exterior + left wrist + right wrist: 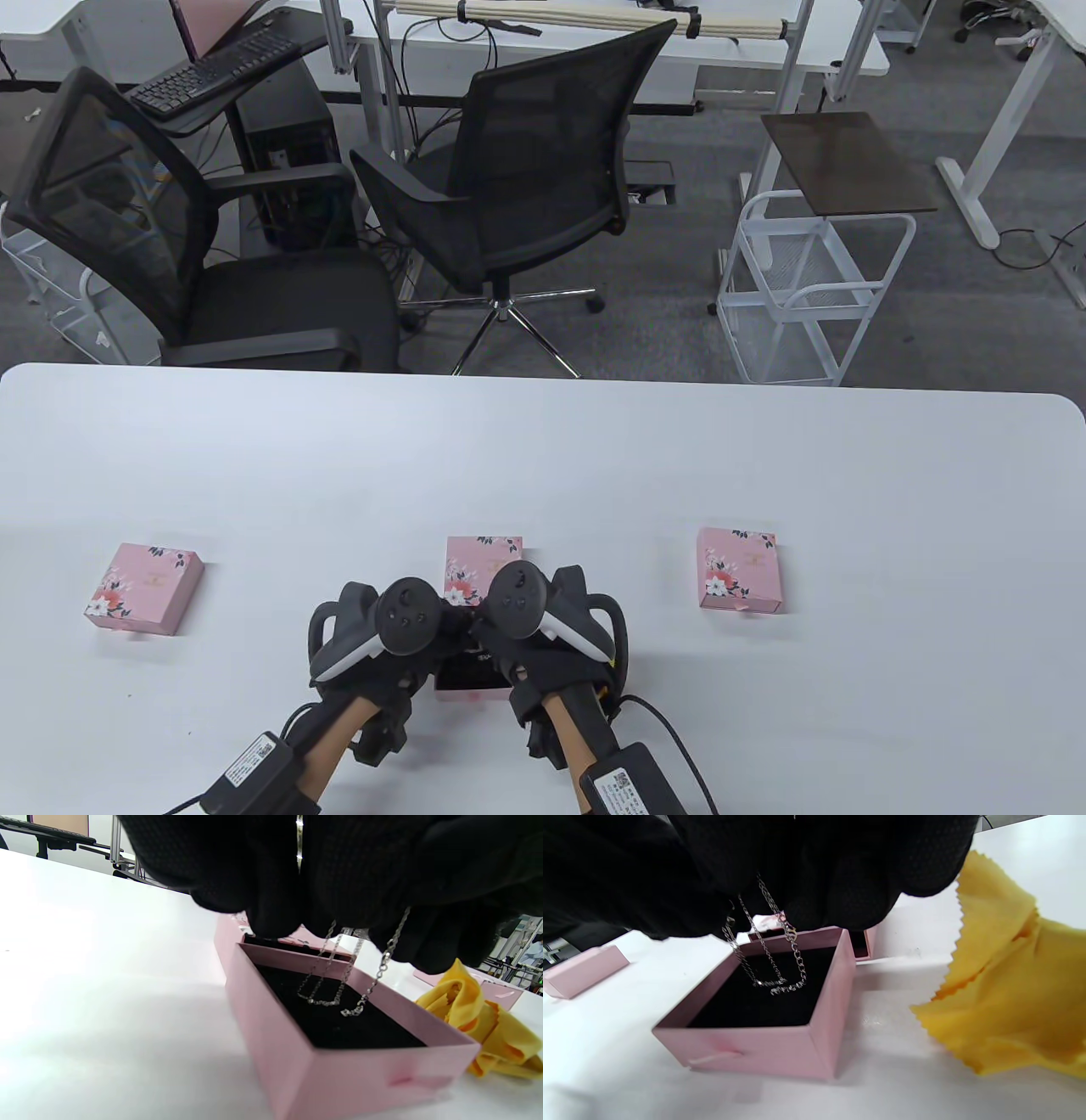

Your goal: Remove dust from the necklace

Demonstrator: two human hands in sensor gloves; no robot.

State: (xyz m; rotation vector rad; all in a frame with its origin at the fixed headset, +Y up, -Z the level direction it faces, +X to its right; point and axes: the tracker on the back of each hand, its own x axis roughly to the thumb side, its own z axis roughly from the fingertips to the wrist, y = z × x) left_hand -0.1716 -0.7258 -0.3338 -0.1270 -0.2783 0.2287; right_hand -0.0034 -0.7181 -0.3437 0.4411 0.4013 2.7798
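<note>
A thin silver necklace (324,1001) hangs in loops from gloved fingers (271,899) into an open pink drawer tray (339,1077) with a black lining. It also shows in the right wrist view (780,986), its lowest links touching the lining of the tray (746,1052). In the table view my left hand (382,637) and right hand (543,628) are pressed together over the tray (467,692); both pinch the chain. A yellow cloth (1009,993) lies on the table right of the tray, also seen in the left wrist view (488,1027).
The tray's floral pink sleeve (482,560) lies just behind the hands. Two closed pink boxes sit on the white table (543,458), one at the left (144,588) and one at the right (738,569). Office chairs stand beyond the far edge.
</note>
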